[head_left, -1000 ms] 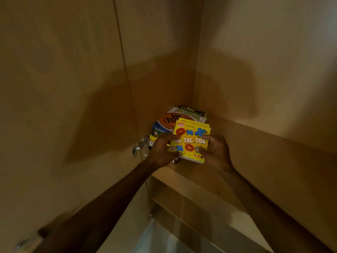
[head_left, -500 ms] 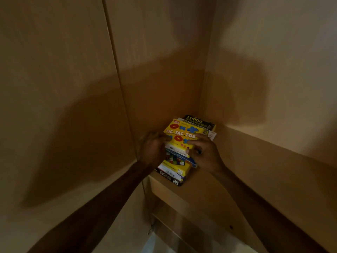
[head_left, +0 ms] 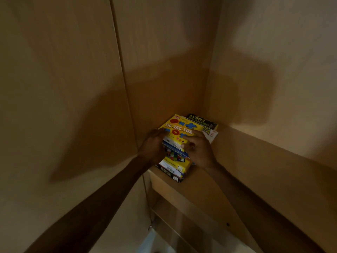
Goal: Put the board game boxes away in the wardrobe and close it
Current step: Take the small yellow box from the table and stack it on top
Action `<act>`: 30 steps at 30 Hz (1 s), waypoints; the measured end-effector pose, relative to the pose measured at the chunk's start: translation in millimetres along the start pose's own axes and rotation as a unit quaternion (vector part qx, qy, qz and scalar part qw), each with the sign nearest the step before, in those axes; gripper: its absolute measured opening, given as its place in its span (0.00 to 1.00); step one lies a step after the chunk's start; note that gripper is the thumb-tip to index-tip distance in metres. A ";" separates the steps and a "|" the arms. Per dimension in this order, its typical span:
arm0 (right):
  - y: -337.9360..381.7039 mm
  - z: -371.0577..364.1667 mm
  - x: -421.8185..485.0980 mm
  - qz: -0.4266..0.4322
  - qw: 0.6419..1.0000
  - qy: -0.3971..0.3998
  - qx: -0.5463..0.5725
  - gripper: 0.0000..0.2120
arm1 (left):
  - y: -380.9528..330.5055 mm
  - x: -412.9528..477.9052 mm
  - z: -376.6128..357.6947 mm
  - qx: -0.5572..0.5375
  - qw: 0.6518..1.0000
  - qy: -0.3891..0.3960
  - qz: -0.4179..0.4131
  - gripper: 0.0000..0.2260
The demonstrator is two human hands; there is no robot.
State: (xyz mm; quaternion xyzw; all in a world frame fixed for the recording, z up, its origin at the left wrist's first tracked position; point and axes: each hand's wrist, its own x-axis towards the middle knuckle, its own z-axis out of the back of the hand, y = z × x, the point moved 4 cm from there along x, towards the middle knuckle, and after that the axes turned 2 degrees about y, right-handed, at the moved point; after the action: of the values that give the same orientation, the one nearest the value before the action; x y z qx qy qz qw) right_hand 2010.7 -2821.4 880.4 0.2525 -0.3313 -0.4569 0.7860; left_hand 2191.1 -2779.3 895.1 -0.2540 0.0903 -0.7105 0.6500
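Observation:
A stack of board game boxes stands on the wardrobe shelf [head_left: 228,181] in the back left corner. The yellow Tic-Tac-Toe box [head_left: 179,127] lies on top, over a blue box, a yellow box [head_left: 175,162] and a black chess box [head_left: 168,172] at the bottom. A black Ludo box [head_left: 202,120] sticks out behind. My left hand [head_left: 152,147] grips the stack's left side. My right hand [head_left: 199,149] holds the right front corner of the Tic-Tac-Toe box, fingers curled on it.
The open wardrobe door [head_left: 60,106] stands at the left, close to my left arm. The wardrobe's back wall [head_left: 164,61] and right side wall [head_left: 273,70] enclose the shelf. A lower shelf edge [head_left: 182,212] shows below, dark and dim.
The Tic-Tac-Toe box went from held above the stack to lying on top of it. Both hands dropped to the stack's sides, and over the last half second they barely moved.

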 end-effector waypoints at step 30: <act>64.2 -1.9 -384.1 -0.193 0.955 -0.156 0.161 0.10 | -92.9 -348.8 -35.8 -0.367 0.925 0.018 0.094 0.12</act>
State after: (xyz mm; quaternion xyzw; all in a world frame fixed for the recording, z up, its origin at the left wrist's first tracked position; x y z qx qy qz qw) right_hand 1908.1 -2451.9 812.6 0.3601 -0.4641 -0.5739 0.5706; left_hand 2101.4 -2435.4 822.1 -0.4524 0.3803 -0.5678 0.5731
